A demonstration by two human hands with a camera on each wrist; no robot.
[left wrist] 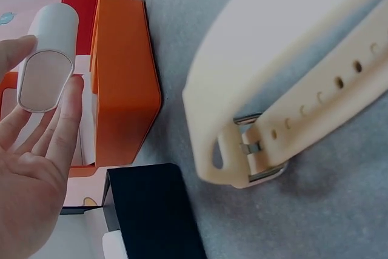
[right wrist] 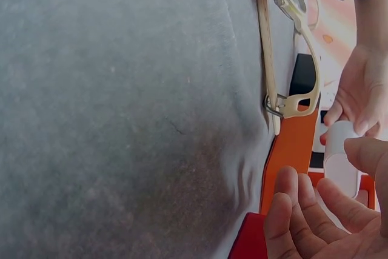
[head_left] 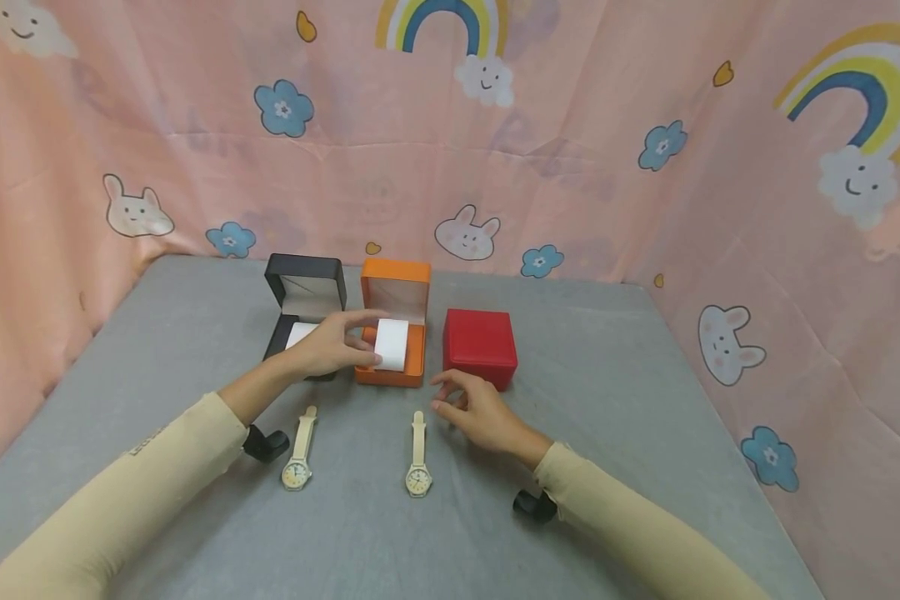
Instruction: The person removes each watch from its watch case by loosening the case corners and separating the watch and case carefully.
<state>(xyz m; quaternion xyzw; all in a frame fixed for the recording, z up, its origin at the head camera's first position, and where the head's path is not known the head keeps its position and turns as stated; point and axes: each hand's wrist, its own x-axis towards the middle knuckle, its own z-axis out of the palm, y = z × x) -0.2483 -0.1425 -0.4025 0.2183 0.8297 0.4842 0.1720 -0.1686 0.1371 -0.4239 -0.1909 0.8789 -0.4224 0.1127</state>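
Note:
My left hand (head_left: 332,343) pinches a white watch cushion (head_left: 392,344) between thumb and fingers, at the orange watch box (head_left: 390,377) whose lid stands up. The left wrist view shows the cushion (left wrist: 56,34) end-on in the fingers, above the orange box (left wrist: 124,77). My right hand (head_left: 480,410) hovers in front of the red box (head_left: 482,346), fingers loosely curved with nothing in them. A cream-strapped watch (head_left: 418,454) lies near it on the table. Another cream-strapped watch (head_left: 300,450) lies below my left forearm.
An open black watch box (head_left: 305,271) stands left of the orange one, partly hidden by my left hand, with a white cushion (head_left: 298,333) inside. The red box is closed. A grey cloth (head_left: 607,375) covers the table, and a pink printed curtain (head_left: 570,183) hangs behind.

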